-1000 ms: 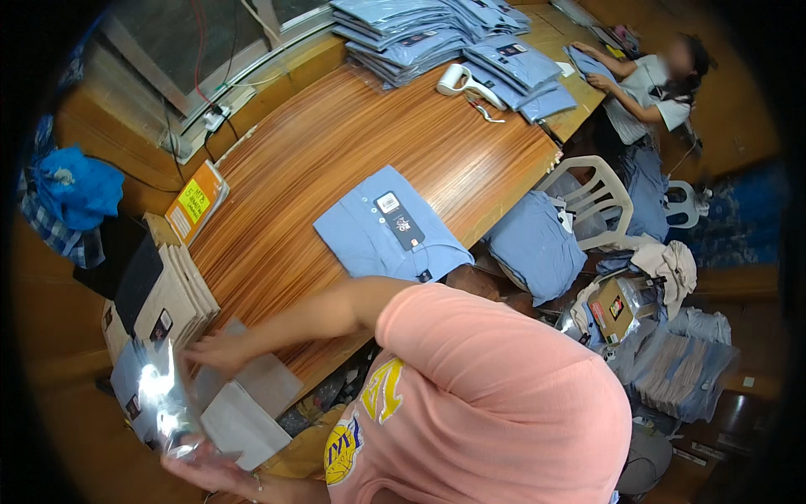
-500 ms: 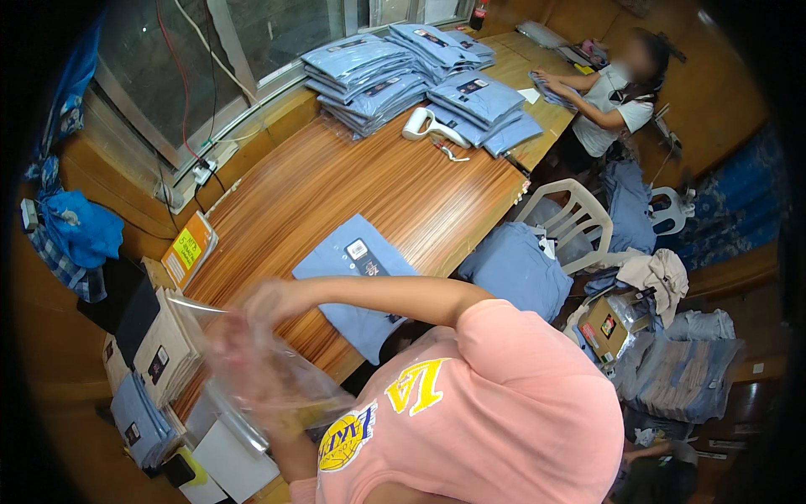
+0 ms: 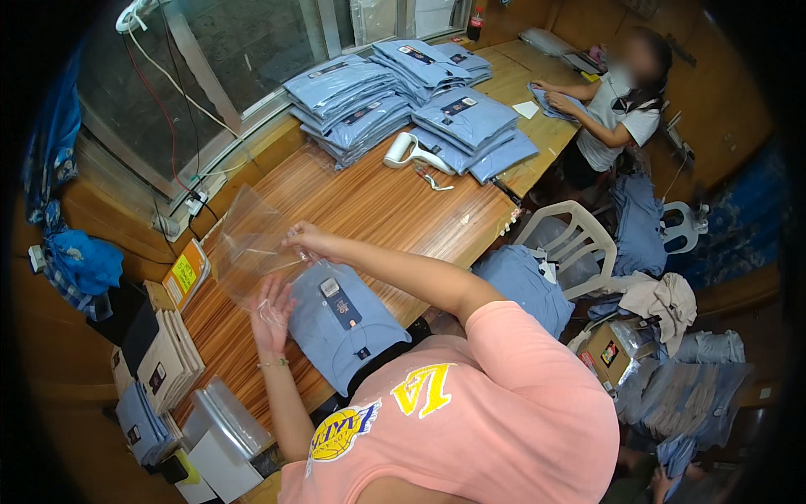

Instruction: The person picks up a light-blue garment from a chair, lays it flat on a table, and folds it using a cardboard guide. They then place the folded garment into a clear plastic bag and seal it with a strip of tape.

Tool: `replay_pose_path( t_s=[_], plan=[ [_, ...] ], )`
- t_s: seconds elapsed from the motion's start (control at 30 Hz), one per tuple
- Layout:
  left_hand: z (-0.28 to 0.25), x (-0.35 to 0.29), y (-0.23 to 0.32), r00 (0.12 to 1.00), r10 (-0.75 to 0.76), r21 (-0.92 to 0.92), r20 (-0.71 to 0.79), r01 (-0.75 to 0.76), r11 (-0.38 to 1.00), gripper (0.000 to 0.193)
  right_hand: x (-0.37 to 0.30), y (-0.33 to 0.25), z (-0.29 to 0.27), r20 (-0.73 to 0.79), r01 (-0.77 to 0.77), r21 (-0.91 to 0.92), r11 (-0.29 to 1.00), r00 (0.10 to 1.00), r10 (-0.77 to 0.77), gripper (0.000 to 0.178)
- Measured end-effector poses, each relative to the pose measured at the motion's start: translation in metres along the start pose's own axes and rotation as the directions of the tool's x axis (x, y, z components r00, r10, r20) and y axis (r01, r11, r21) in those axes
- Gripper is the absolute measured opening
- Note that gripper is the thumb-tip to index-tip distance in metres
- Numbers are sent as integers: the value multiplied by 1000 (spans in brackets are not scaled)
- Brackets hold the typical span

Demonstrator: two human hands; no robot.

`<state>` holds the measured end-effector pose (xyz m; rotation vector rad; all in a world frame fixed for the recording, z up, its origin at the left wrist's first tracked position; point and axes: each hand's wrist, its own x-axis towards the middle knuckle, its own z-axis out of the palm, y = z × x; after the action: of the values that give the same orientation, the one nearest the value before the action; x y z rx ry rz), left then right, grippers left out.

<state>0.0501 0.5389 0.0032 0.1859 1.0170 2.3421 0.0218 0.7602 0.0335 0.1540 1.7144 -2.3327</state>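
Note:
A clear plastic bag (image 3: 245, 244) stretches between my hands above the wooden table. My right hand (image 3: 309, 241) is closed on the bag's edge, fingers pinched together. My left hand (image 3: 273, 312) is turned palm up at the bag's lower edge, its fingers stretched out and apart; whether they sit inside the plastic I cannot tell. Just beside both hands a folded blue shirt (image 3: 369, 315) with a dark tag lies flat on the table, close to my body.
Stacks of bagged blue shirts (image 3: 353, 101) stand at the back, near a white handheld device (image 3: 407, 151). Clear plastic bags (image 3: 231, 412) and beige folded garments (image 3: 164, 361) lie at left. A co-worker (image 3: 600, 109) handles blue cloth at far right, beyond a white chair (image 3: 579, 244).
The plastic bag has moved up and away from my body, spread out between my hands. My hands, blurred before, are now further forward, next to the shirt.

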Motion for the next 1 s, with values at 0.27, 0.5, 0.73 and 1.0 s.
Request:
replay_pose_path(
  t_s=[0.27,0.5,0.73,1.0],
  plan=[
    [-73,36,-11,991,-104,-87,-79,97,992,28,4,28,-67,220,-117,135,984,972,85,16],
    [-63,23,-14,932,-31,-66,-361,7,998,32,14,39,-54,225,-282,174,944,944,240,14],
    [-81,45,-8,910,17,54,-415,6,999,19,36,58,-61,99,-189,356,915,981,165,17],
    [-51,46,23,935,1,-11,-355,-5,1000,35,23,47,-62,211,-429,499,753,903,375,16]
  ],
)
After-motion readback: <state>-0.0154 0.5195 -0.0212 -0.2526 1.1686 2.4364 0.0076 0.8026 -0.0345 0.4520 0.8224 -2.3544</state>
